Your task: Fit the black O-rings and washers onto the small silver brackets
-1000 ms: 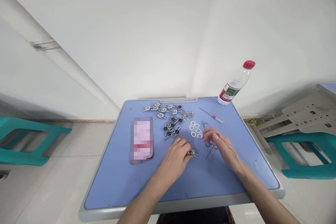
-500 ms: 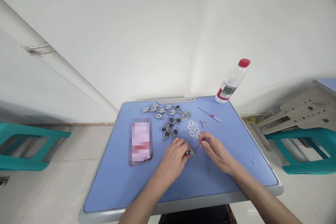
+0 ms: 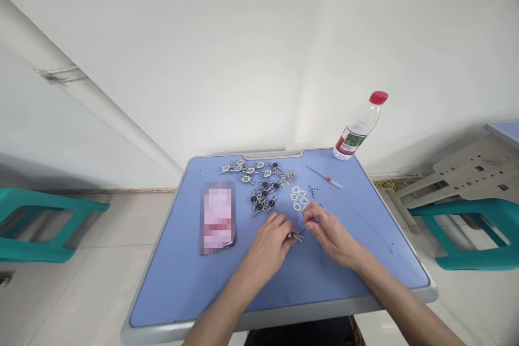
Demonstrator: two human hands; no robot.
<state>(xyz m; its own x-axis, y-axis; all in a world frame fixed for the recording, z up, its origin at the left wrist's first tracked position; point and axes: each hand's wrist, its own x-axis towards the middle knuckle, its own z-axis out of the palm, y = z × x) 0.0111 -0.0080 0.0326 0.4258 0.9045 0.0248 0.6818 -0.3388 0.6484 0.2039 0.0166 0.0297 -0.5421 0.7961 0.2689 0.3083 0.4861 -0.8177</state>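
My left hand is closed on a small metal part with thin prongs, low over the middle of the table. From the right, my right hand pinches a thin screwdriver; its shaft reaches the part, and the fingers mostly hide its handle. Just beyond the hands are flat oval metal plates with holes and a little heap of tiny screws. Several metal parts with round black faces lie left of the plates. Similar silver-faced parts are farther back.
A phone-like object, blurred out, lies on the blue table at the left. A second screwdriver rests at the back right, near an upright water bottle. Green stools flank the table; a wall stands behind.
My right hand has shifted slightly left and turned, its fingers now closer to the part. The left hand keeps its hold in the same place.
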